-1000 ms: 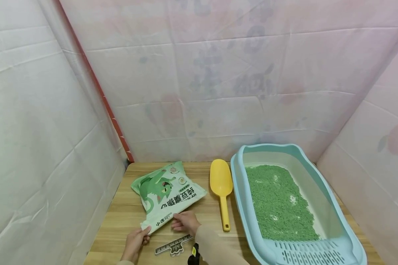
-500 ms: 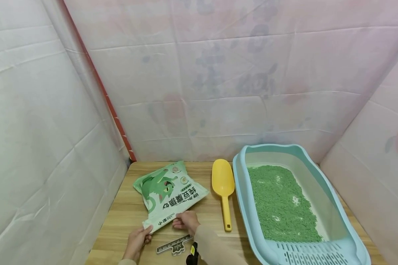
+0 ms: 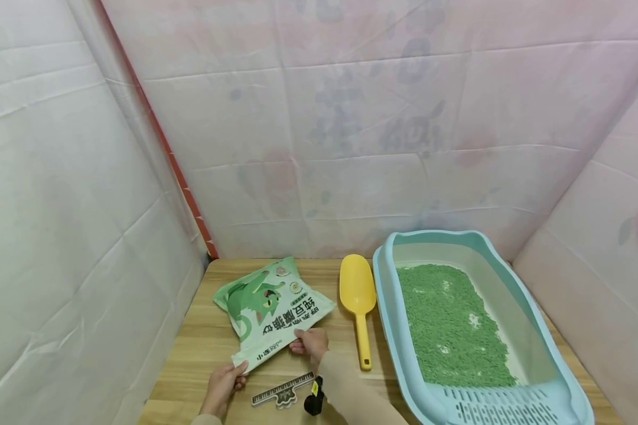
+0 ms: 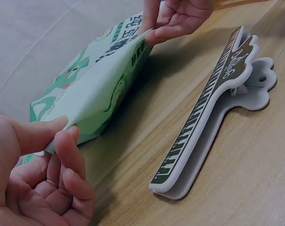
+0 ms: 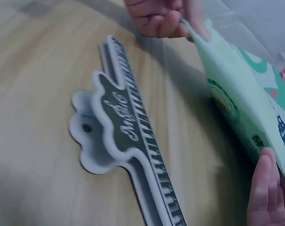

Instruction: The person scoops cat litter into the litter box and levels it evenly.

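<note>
A green and white cat litter bag lies on the table at the left, printed with a green cat. My left hand pinches the left corner of its near edge between thumb and forefinger. Farther right along that same edge, my right hand holds the film between thumb and fingers. In the left wrist view the edge stretches between both hands, lifted above the wood. A long clip with a piano-key pattern and scalloped grips lies on the table just in front of the bag.
To the right of the bag lies a yellow scoop, its handle toward me. Beyond it a blue litter box stands at the right, with green litter pellets inside. Pale cloth walls enclose the table's back and sides.
My right hand has slid right and slightly away along the bag's near edge. My left hand keeps its pinch at the corner. The clip and scoop stay where they were.
</note>
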Demonstrator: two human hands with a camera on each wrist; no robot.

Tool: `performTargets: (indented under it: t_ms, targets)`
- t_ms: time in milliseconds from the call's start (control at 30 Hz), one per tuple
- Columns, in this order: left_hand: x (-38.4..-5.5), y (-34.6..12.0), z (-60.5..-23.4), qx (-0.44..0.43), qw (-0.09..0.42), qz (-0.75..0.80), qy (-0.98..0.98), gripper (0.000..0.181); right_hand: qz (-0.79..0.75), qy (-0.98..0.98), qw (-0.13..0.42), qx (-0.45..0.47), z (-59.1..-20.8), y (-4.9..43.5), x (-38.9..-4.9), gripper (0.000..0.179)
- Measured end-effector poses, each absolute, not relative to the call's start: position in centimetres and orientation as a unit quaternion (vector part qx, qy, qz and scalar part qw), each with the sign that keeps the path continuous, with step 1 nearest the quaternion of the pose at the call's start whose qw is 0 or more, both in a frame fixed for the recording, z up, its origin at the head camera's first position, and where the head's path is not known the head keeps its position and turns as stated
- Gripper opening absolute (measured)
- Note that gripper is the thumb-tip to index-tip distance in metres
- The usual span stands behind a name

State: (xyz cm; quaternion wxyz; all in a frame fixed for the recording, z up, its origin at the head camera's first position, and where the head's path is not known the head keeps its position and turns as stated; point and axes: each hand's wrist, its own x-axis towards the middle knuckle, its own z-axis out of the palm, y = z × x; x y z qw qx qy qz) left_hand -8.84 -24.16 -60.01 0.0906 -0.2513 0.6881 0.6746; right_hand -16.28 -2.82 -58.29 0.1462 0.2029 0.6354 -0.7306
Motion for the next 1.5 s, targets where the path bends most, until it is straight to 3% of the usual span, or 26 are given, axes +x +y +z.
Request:
performTargets:
  t_ms: [367, 700, 933, 1167, 1500]
  targets:
    - [-9.0, -23.9, -60.0, -0.244, 0.092, 0.662, 0.703, 0.019, -0.734, 0.627, 0.097, 0.240, -58.2, 1.6, -19.2, 0.029]
    - [-8.9, -24.2, -60.2, -0.251, 0.092, 0.660, 0.703, 0.020, -0.668, 0.709, 0.159, 0.161, -58.1, 1.5, -17.2, 0.039]
    - [-8.8, -24.3, -60.2, -0.252, 0.094, 0.659, 0.702, 0.019, -0.579, 0.778, 0.237, 0.053, -56.3, 0.6, -13.9, 0.031]
    - [-8.8, -24.4, -60.2, -0.253, 0.095, 0.657, 0.703, 0.020, -0.504, 0.809, 0.299, 0.039, -55.0, -0.4, -11.3, 0.032]
    - [-8.8, -24.4, -60.2, -0.256, 0.095, 0.661, 0.699, 0.021, -0.491, 0.810, 0.320, 0.029, -55.1, -1.2, -8.5, 0.029]
